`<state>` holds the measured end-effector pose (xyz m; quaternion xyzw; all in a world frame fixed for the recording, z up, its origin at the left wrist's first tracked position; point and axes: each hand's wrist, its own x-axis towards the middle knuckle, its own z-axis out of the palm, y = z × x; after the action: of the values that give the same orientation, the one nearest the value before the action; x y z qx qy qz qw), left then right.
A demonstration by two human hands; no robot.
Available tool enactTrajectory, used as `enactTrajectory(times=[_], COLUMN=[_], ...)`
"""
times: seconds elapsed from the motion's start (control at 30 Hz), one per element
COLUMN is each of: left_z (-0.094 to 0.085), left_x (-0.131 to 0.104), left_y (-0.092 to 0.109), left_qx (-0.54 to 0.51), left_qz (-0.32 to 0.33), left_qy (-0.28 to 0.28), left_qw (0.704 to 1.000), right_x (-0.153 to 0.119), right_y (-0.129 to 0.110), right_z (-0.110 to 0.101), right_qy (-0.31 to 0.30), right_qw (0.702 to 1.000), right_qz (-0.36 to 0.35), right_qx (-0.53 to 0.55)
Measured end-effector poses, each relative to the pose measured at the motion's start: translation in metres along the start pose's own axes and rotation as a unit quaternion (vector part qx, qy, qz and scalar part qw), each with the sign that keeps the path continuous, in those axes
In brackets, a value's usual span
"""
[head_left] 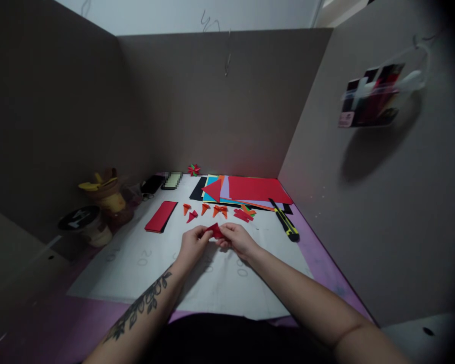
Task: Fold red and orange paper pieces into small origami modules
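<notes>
Between my hands is a small piece of folded red paper [215, 230], held above the white sheet. My left hand [194, 243] pinches its left side, and my right hand [235, 239] pinches the right side. Just beyond lie several small folded paper pieces: orange ones [220, 211] and a dark pink one [191, 216]. A few red paper strips [243, 216] and a green-and-orange folded piece [248, 210] lie a little to the right. To the left rests a stack of red paper rectangles [161, 216].
Coloured paper sheets [260, 189] are piled at the back. A black-and-yellow utility knife [286, 222] lies to the right. A red-green paper star [193, 170] and a phone [172, 180] sit at the back; pots [108, 197] stand left. Grey panels [220, 101] enclose the table.
</notes>
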<state>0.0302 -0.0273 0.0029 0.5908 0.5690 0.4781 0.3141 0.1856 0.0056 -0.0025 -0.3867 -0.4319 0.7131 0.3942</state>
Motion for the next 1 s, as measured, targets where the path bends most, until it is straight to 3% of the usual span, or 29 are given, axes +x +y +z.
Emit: enactTrajectory(times=[0.2, 0.57, 0.87, 1.0], left_z=[0.0002, 0.0008, -0.0006, -0.0023], left_x=[-0.0002, -0.0028, -0.0001, 0.0001], left_y=[0.0007, 0.0003, -0.0050, -0.0016], left_qx=[0.025, 0.031, -0.014, -0.017], left_qz=[0.033, 0.085, 0.032, 0.011], left_qy=[0.032, -0.012, -0.019, -0.018], left_qw=[0.999, 0.996, 0.999, 1.000], right_x=[-0.0012, -0.0051, -0.0015, -0.0036], right_y=[0.0005, -0.0042, -0.0034, -0.0052], right_z=[0.0024, 0.0023, 0.0002, -0.0006], right_qy=[-0.014, -0.021, 0.031, 0.019], right_qw=[1.000, 0.997, 0.997, 0.989], right_qz=[0.008, 0.025, -0.072, -0.130], right_qx=[0.026, 0.066, 0.002, -0.070])
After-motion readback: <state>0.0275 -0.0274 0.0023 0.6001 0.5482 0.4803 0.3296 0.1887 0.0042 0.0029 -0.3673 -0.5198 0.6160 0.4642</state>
